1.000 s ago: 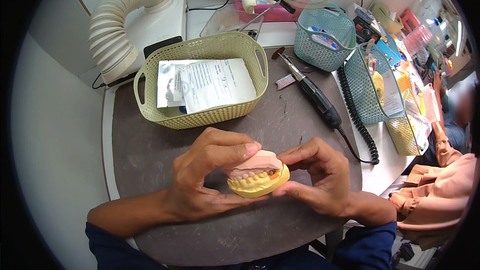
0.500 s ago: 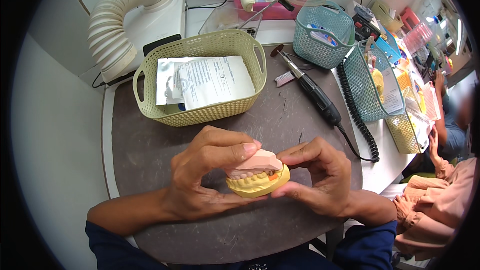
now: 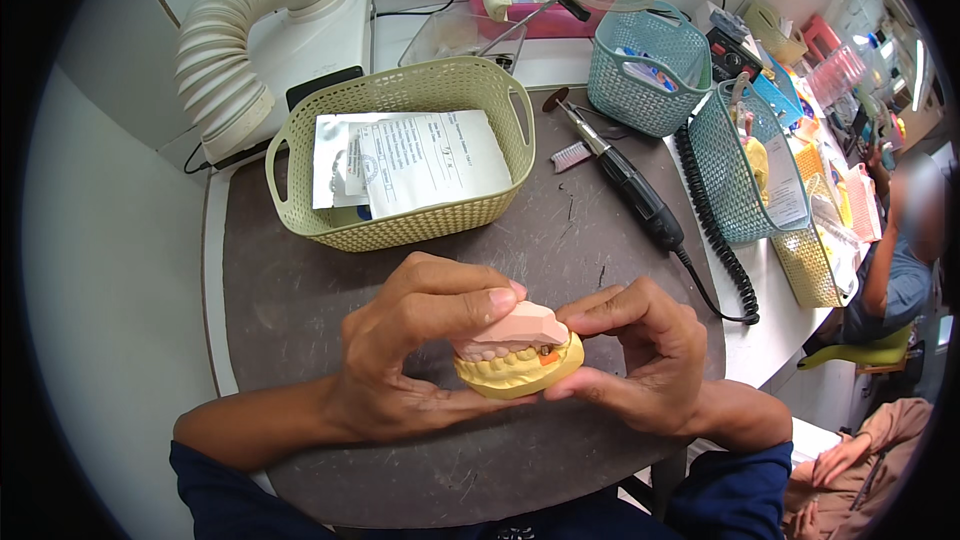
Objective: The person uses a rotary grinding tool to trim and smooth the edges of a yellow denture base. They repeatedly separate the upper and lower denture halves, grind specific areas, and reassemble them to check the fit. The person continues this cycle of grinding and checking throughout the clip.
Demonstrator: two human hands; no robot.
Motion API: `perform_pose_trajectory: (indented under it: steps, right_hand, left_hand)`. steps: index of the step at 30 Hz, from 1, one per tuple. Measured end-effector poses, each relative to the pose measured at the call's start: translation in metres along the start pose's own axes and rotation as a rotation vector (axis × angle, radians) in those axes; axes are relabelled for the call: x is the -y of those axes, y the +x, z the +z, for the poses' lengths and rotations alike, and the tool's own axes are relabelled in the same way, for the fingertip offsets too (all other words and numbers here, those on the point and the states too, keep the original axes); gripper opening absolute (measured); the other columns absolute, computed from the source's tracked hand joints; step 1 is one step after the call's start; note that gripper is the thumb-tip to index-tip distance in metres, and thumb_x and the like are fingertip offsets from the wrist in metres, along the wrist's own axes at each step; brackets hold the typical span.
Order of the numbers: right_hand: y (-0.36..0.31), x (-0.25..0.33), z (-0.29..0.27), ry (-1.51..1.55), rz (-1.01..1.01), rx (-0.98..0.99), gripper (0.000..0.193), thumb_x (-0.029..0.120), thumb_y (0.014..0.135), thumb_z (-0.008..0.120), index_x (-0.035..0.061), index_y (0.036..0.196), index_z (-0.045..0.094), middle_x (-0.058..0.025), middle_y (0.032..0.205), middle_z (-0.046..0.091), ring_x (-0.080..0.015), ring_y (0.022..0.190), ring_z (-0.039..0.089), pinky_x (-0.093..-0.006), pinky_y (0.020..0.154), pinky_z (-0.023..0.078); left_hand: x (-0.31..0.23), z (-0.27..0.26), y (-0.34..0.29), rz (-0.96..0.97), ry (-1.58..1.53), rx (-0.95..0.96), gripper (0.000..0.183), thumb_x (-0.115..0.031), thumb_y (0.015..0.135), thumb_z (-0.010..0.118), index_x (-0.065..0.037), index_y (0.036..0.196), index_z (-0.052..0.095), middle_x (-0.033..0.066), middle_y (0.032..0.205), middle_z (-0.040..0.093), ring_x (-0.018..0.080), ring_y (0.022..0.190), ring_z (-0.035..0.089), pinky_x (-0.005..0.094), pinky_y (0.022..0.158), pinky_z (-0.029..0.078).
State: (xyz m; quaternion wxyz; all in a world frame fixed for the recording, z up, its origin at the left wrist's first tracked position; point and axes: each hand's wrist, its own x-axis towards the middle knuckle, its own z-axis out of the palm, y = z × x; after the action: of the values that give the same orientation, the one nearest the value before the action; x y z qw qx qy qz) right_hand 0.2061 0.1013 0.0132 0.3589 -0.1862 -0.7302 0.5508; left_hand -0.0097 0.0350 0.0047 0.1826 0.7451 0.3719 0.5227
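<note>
A pink dental cast [image 3: 522, 325] rests with its teeth against a yellow dental cast [image 3: 500, 376], and the pair is held above the dark work surface. My left hand [image 3: 415, 340] is closed round their left side, thumb on the pink cast and fingers beneath the yellow one. From the right, my right hand [image 3: 645, 355] pinches the pair between thumb and fingers. Near the right end of the yellow cast an orange patch shows, with a small dark metallic tooth beside it. The far side of both casts is hidden.
Beyond my hands stands a green basket [image 3: 400, 230] with papers and a silver pouch. A black rotary handpiece [image 3: 640, 202] with a disc lies to its right, near a small brush [image 3: 571, 157]. Blue baskets [image 3: 650, 90] and a coiled cord line the right. A white hose [image 3: 215, 50] arches at back left.
My hands keep the same grip, and the two casts have shifted very slightly. At the far right, the people nearby have changed posture, and a green seat shows more.
</note>
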Motion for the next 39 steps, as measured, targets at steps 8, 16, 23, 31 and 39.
perform_pose_trajectory:
  steps: [8,16,23,31,39]
  right_hand:
    - [0.001,0.003,-0.003,-0.071,-0.001,0.071,0.046,0.003,0.069,0.086,-0.0051,0.103,0.056,-0.0236,0.102,0.067,-0.0233,0.099,0.067,-0.0325,0.087,0.052]
    - [0.000,0.000,-0.006,-0.145,-0.032,0.085,0.052,0.014,0.069,0.087,-0.0046,0.108,0.057,-0.0194,0.103,0.068,-0.0228,0.096,0.067,-0.0317,0.084,0.053]
    - [0.016,-0.002,-0.007,-0.204,-0.143,0.080,0.081,0.030,0.062,0.091,0.0003,0.128,0.053,-0.0168,0.127,0.058,-0.0258,0.107,0.061,-0.0318,0.080,0.054]
    - [0.019,0.002,-0.003,-0.362,-0.194,0.155,0.082,0.029,0.066,0.088,-0.0001,0.133,0.051,-0.0177,0.123,0.060,-0.0301,0.106,0.060,-0.0359,0.085,0.052]
    - [0.014,0.004,-0.002,-0.314,-0.132,0.063,0.069,0.029,0.066,0.088,0.0003,0.122,0.059,-0.0133,0.107,0.066,-0.0258,0.092,0.064,-0.0342,0.078,0.053]
  left_hand:
    - [0.001,0.001,0.000,0.031,0.009,-0.020,0.081,-0.009,0.062,0.092,-0.007,0.127,0.044,0.0127,0.110,0.054,0.0198,0.098,0.060,0.0270,0.075,0.055]
    - [0.000,-0.009,-0.003,-0.083,0.030,0.061,0.083,-0.015,0.060,0.094,-0.004,0.126,0.046,0.0148,0.117,0.056,0.0206,0.102,0.059,0.0314,0.085,0.052]
    - [-0.022,-0.002,0.000,-0.760,-0.805,-0.125,0.074,-0.030,0.072,0.088,-0.003,0.126,0.045,0.0118,0.119,0.055,0.0209,0.115,0.055,0.0348,0.093,0.049]
    - [-0.024,-0.003,-0.005,-1.041,-1.199,-0.042,0.079,-0.060,0.089,0.057,-0.003,0.140,0.037,0.0157,0.125,0.054,0.0246,0.116,0.055,0.0408,0.094,0.048]
    - [-0.017,0.007,-0.008,-1.050,-1.459,0.030,0.082,-0.063,0.091,0.048,-0.002,0.144,0.031,0.0185,0.124,0.056,0.0333,0.125,0.050,0.0477,0.101,0.044]
